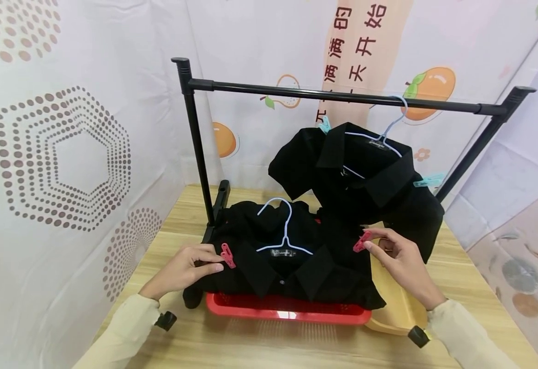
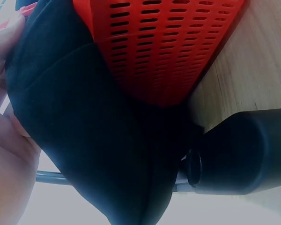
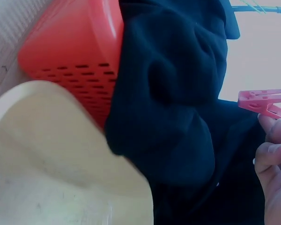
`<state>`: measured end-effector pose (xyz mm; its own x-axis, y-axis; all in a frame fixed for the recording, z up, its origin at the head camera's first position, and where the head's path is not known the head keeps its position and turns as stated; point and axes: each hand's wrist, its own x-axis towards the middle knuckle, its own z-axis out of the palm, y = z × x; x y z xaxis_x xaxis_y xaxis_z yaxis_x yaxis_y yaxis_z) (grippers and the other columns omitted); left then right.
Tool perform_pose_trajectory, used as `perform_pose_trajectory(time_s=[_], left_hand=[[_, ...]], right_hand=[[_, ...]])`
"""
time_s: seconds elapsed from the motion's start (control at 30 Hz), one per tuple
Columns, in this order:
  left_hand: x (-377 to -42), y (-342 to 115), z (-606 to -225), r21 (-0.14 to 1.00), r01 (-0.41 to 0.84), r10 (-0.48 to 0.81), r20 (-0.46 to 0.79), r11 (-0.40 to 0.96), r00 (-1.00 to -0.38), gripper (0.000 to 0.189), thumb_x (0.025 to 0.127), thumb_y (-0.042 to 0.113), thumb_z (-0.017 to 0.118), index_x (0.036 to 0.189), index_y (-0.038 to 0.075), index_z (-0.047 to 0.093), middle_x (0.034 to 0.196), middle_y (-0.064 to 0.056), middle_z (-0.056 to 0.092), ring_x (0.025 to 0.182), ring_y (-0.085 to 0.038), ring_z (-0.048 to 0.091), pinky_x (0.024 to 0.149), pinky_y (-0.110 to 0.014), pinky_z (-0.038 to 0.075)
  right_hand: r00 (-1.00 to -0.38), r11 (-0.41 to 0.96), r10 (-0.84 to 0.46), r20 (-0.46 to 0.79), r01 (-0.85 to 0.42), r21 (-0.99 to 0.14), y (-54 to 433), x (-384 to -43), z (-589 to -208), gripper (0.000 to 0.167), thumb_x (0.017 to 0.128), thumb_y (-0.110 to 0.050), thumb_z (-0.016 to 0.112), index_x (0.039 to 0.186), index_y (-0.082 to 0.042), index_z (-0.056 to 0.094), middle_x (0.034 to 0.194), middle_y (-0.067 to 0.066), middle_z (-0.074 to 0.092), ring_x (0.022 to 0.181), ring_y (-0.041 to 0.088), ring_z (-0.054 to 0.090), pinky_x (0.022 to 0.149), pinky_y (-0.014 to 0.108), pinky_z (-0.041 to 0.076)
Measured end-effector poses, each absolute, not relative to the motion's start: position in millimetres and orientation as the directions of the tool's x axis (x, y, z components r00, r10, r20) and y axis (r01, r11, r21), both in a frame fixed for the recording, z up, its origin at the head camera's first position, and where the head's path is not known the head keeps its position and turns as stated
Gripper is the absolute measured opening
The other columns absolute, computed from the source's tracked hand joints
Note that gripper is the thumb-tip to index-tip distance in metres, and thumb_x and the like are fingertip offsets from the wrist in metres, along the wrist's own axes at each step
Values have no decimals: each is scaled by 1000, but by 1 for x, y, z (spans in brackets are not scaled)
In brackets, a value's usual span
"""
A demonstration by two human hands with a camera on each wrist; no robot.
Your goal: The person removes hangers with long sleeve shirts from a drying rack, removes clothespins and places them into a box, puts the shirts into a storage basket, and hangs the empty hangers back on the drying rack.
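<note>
A black collared shirt (image 1: 343,282) lies over a red basket (image 1: 292,316), a light-blue wire hanger (image 1: 286,230) in its neck. At the shirt's left shoulder, my left hand (image 1: 183,269) pinches a red clothespin (image 1: 227,255) between thumb and fingers. My right hand (image 1: 402,261) holds another red clothespin (image 1: 362,241) by thumb and forefinger, over the right side of the shirt; in the right wrist view this clothespin (image 3: 262,99) has its nose pointing away from the fingers. The perforated basket side (image 2: 164,47) shows beside the draped sleeve in the left wrist view.
A black garment rack (image 1: 306,94) spans the table. From its bar hangs a second black shirt (image 1: 292,159) on a blue hanger (image 1: 391,125), with turquoise clothespins (image 1: 429,180) at its shoulders. A yellow basin (image 1: 391,312) stands right of the red basket. Patterned curtains surround the wooden table.
</note>
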<state>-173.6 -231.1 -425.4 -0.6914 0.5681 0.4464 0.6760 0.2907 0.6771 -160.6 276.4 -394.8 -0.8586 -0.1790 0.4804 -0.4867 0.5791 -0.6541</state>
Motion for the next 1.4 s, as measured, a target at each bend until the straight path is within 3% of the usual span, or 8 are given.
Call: perform_pose_trajectory(time_s=[0.27, 0.5, 0.73, 0.97, 1.2, 1.4], left_hand=[[-173, -233, -428, 690, 659, 570, 425, 299, -703, 15, 93, 6, 76, 105, 12, 83, 83, 10, 64, 71, -8, 54, 61, -24, 47], [-171, -233, -427, 679, 666, 557, 438, 309, -706, 15, 92, 6, 77, 104, 13, 83, 85, 10, 65, 73, -8, 55, 62, -24, 47], [-172, -231, -427, 662, 687, 561, 460, 300, -688, 18, 88, -3, 77, 101, 7, 83, 83, 7, 66, 71, -8, 55, 60, -23, 46], [-161, -222, -407, 657, 702, 569, 477, 277, -670, 19, 85, -11, 76, 99, 1, 81, 79, 1, 64, 69, -9, 53, 58, -25, 44], [-156, -219, -397, 656, 708, 570, 487, 261, -662, 19, 85, -12, 75, 99, 0, 81, 78, 0, 63, 68, -10, 52, 58, -23, 44], [-161, -222, -406, 662, 698, 568, 475, 273, -672, 18, 85, -11, 75, 98, 0, 81, 78, 0, 63, 68, -14, 53, 59, -23, 44]], right_hand=[[-860, 521, -184, 476, -496, -695, 290, -157, -399, 30, 98, -2, 69, 126, -12, 68, 99, 6, 76, 69, 9, 64, 55, 22, 42], [-872, 521, -159, 462, -472, -712, 304, -159, -405, 29, 99, -3, 68, 127, -11, 66, 101, 10, 76, 82, 8, 72, 56, 21, 45], [-884, 582, -106, 455, -426, -693, 318, -160, -414, 28, 98, -4, 70, 124, -10, 67, 102, 9, 73, 73, 5, 66, 52, 23, 43], [-891, 593, -120, 438, -418, -688, 335, -165, -423, 28, 99, -3, 68, 126, -8, 65, 101, 14, 75, 85, 0, 72, 64, 15, 51], [-899, 663, -104, 424, -381, -644, 346, -166, -430, 29, 98, -9, 72, 127, -10, 67, 107, 7, 72, 87, -3, 69, 66, 13, 51], [-908, 710, -101, 408, -353, -610, 353, -167, -435, 28, 97, -15, 74, 123, -7, 67, 103, 5, 71, 77, 1, 67, 61, 14, 48]])
